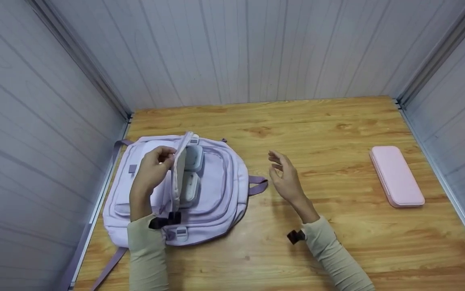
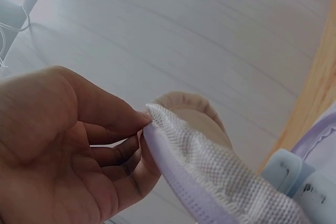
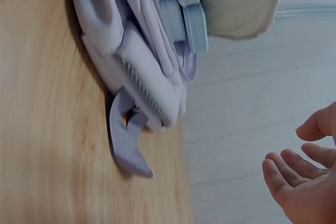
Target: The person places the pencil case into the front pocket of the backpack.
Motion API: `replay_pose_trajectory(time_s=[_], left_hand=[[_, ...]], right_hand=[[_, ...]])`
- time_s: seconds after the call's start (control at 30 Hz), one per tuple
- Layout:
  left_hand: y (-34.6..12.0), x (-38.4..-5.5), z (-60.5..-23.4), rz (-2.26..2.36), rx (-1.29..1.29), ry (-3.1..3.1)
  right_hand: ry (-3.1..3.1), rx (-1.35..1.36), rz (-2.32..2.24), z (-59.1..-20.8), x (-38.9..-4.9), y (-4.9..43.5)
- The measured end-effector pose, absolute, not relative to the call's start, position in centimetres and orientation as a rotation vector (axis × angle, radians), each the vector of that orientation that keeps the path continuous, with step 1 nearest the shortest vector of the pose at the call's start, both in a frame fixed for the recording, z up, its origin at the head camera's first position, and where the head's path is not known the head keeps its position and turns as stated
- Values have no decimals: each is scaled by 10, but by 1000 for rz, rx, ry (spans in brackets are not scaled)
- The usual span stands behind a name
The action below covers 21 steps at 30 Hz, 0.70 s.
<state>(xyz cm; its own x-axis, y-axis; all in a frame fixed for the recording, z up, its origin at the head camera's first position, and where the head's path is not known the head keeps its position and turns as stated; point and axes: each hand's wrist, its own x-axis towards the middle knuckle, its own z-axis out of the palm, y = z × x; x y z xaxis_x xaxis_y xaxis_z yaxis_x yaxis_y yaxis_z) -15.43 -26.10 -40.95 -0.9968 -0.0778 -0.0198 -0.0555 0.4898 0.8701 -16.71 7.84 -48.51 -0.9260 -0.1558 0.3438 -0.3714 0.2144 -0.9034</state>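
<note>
A lavender backpack (image 1: 212, 192) lies flat on the left part of the table. My left hand (image 1: 150, 171) pinches the edge of its front pocket flap (image 2: 181, 156) between thumb and fingers and holds it raised. Two pale blue boxes with clear-looking lids sit in the opened pocket, an upper box (image 1: 194, 157) and a lower box (image 1: 190, 188); the flap hides part of both. To the right of the backpack's top loop (image 1: 258, 185), my right hand (image 1: 287, 178) hovers with relaxed fingers, touching nothing.
A pink zipped case (image 1: 397, 176) lies on the wooden table (image 1: 317, 129) at the right. Grey panel walls (image 1: 248, 52) enclose the left, back and right sides. A backpack strap (image 1: 109, 268) trails toward the table's front left.
</note>
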Motion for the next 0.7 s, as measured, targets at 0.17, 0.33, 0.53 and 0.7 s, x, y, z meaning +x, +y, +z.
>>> replay_pose_trajectory(time_s=[0.17, 0.33, 0.53, 0.7], left_hand=[[-261, -154, -409, -1593, 126, -2692], [-261, -151, -406, -1588, 121, -2678], [-253, -142, -386, -1622, 138, -2681], [-259, -146, -398, -1629, 153, -2677]], right_hand=[[-2351, 452, 1772, -487, -168, 96], [-2344, 403, 1736, -492, -169, 111], [-2353, 324, 1737, -497, -169, 131], [-2325, 230, 1734, -498, -171, 150]])
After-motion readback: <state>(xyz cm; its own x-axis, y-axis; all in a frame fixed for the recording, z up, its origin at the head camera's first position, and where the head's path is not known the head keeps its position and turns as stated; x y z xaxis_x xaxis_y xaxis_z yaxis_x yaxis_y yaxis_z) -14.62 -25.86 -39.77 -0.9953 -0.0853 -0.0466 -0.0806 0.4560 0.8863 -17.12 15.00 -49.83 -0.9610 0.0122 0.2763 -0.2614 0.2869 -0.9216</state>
